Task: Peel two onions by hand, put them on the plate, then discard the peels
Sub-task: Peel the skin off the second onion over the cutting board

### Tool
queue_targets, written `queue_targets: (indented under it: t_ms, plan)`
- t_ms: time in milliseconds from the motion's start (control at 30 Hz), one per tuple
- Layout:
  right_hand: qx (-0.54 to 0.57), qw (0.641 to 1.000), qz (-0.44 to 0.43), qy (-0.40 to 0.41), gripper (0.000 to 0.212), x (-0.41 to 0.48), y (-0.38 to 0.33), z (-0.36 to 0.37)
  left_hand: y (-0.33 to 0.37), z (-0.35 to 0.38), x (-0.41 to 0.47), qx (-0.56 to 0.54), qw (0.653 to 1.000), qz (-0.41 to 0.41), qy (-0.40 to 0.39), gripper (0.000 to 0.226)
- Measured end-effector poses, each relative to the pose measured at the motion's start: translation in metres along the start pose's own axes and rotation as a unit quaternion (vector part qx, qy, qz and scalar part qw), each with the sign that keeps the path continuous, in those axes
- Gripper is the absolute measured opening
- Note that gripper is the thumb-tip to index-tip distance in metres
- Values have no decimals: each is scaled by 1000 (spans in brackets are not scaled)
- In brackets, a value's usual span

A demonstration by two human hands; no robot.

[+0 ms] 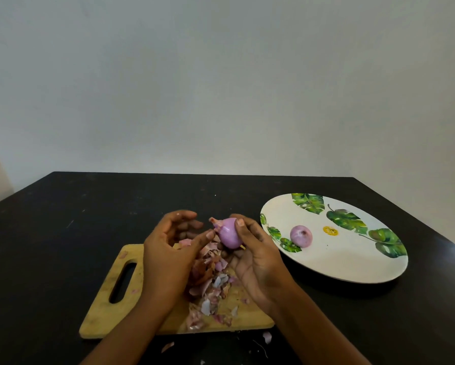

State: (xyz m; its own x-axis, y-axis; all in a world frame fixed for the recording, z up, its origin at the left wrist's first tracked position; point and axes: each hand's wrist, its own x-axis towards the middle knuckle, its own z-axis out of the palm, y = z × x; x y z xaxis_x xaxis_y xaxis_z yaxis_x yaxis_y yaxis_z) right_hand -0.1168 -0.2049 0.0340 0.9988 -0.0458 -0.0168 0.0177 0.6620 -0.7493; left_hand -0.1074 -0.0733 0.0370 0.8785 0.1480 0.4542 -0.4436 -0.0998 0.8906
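So the matte black table (pixel 63 219) has loads of bare surface to the left of and behind the yellowish wooden cutting board with the slot handle (pixel 108 312). The right side is tighter. The white oval plate with green leaf print (pixel 339 267) sits there, its far rim close to the table's right edge. Its near-left rim is just beside the board's right end, but they're not touching. The back edge of the table runs right up against a plain pale wall (pixel 221 88).

The right hand (pixel 258 259) is up over the far end of the board with its fingers wrapped round a peeled, shiny purple onion (pixel 230 233), thumb pressed on top. The left hand (pixel 168 248) is just beside it. Its thumb tip touches the papery stub at the onion's neck, and the other fingers are loosely curled and off the onion, not gripping anything I can make out.

The other peeled purple onion (pixel 301 235) is already on the plate, towards its left side. A heap of pink-brown papery onion peels (pixel 210 280) lies on the board between the wrists. A couple of stray peel scraps (pixel 267 337) are on the table just past the board's near edge.
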Motion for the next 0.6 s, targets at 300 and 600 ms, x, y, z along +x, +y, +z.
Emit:
queue_targets:
  t_ms: [300, 600]
  plan:
    - [-50, 996, -5, -70, 33, -1, -3, -2, 7, -5, 3, 25, 997, 50, -48, 23]
    - [-52, 993, -22, -102, 36, -2, -6, -2, 8, -7, 5, 31, 998, 57, -27, 24]
